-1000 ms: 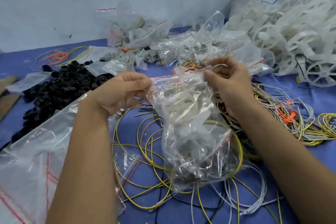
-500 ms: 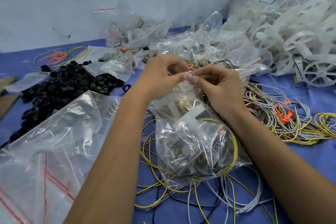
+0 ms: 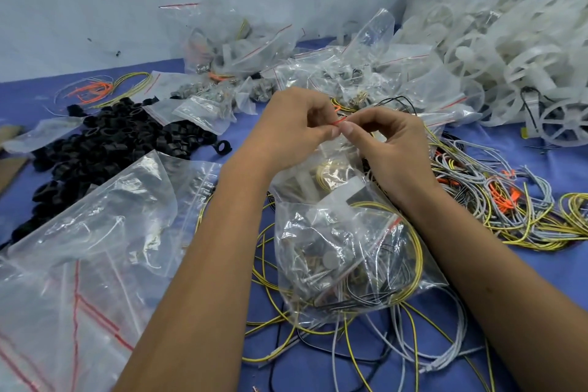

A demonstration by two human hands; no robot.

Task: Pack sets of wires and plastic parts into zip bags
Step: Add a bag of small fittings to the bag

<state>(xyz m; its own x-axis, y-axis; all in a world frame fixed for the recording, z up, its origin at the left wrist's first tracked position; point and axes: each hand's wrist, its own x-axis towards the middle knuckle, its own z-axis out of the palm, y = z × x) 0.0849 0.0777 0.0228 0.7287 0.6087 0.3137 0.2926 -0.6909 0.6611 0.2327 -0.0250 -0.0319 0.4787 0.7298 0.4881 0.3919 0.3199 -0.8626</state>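
The filled zip bag [image 3: 343, 251] sits at the centre of the blue table [image 3: 541, 289], its bulging bottom toward six o'clock and its mouth, edged by a red seal strip [image 3: 339, 120], toward twelve. Yellow wire loops, white plastic pieces and small metal parts show through the clear film. The strip's long axis runs roughly from nine to three o'clock, tilted up slightly at the three o'clock end.

Both hands meet right at that strip. The left hand [image 3: 296, 124] pinches it from the nine o'clock side, and the right hand [image 3: 386, 140] pinches it from three, thumb tips almost touching; neither is nearer than the other. Judging by this, sealing the mouth is the step in hand, and any further pressing would run sideways along the strip.

Loose yellow and grey wires [image 3: 375, 347] lie under and around the bag. At nine o'clock lies a stack of empty bags [image 3: 86, 251], with a heap of black rings [image 3: 105, 149] beyond it at ten. Packed small bags [image 3: 241, 51] pile up at twelve against the pale wall, and white plastic wheels [image 3: 521, 51] fill the two o'clock corner.
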